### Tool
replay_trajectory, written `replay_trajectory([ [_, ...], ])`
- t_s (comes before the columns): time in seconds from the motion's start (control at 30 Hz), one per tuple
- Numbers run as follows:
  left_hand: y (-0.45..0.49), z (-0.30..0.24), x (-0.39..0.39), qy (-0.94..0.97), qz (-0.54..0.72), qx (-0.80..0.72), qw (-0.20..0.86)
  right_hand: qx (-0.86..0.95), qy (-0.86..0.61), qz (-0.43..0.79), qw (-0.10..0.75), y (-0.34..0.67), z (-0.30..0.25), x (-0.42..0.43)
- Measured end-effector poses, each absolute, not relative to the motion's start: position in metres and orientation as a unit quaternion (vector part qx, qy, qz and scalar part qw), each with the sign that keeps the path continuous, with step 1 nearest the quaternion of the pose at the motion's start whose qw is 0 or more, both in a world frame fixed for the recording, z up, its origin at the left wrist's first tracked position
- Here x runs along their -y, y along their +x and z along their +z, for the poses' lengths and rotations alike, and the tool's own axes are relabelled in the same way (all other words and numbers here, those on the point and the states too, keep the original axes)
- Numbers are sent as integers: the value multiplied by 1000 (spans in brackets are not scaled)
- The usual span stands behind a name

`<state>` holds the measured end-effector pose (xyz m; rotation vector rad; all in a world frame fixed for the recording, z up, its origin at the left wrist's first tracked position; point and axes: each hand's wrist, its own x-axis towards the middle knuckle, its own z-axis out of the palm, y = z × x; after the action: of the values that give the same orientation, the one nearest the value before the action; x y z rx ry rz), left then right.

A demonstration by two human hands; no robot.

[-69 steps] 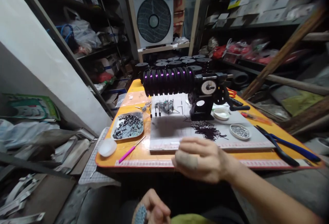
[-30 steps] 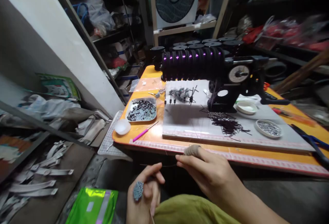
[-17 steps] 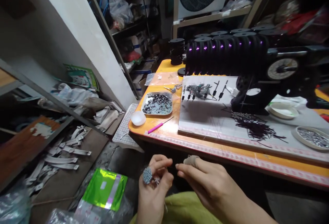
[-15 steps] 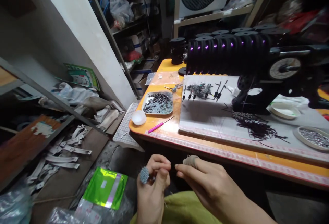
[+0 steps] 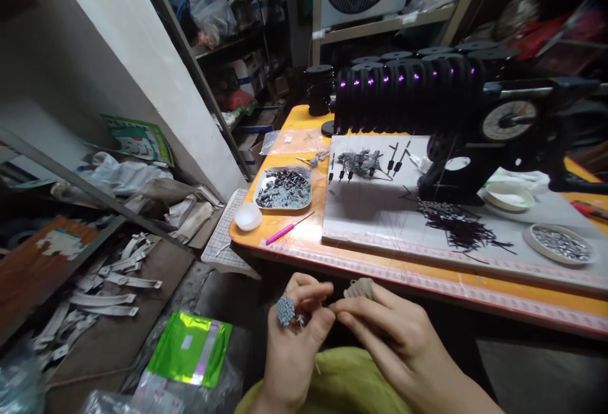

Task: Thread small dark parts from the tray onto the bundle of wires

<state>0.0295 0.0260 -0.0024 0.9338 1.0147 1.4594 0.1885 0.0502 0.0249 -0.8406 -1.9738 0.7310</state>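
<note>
My left hand is low in front of the orange table, fingers curled in a pinch, with a small round cluster of grey-blue beads sitting on it like a ring. My right hand meets it fingertip to fingertip, also pinched, its forefinger wrapped in a tan cover. What the fingertips hold between them is too small to make out. Both hands hover over my lap, clad in yellow-green cloth.
On the table lie a white board, a black winding machine with a row of black spools, a tray of dark small parts, a pink-handled tool, a white cap, dishes. A green foil bag lies on the floor.
My right hand came down from above the table edge to my lap. Both hands closed together until the fingertips touch. The view swung left and downward.
</note>
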Motion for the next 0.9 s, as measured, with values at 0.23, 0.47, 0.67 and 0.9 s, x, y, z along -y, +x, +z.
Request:
replay_trajectory([
  [0.23, 38, 9, -33, 338, 617, -415, 577, 784, -364, 250, 437, 200, 20, -52],
  [0.47, 45, -6, -34, 301, 576, -402, 645, 682, -434, 322, 492, 193, 23, -60],
  [0.67, 41, -1, -35, 436, 466, -507, 579, 673, -418, 402, 460, 192, 24, -69],
  [0.9, 47, -6, -24, 353, 451, -467, 674, 683, -416, 385, 461, 192, 28, -69],
])
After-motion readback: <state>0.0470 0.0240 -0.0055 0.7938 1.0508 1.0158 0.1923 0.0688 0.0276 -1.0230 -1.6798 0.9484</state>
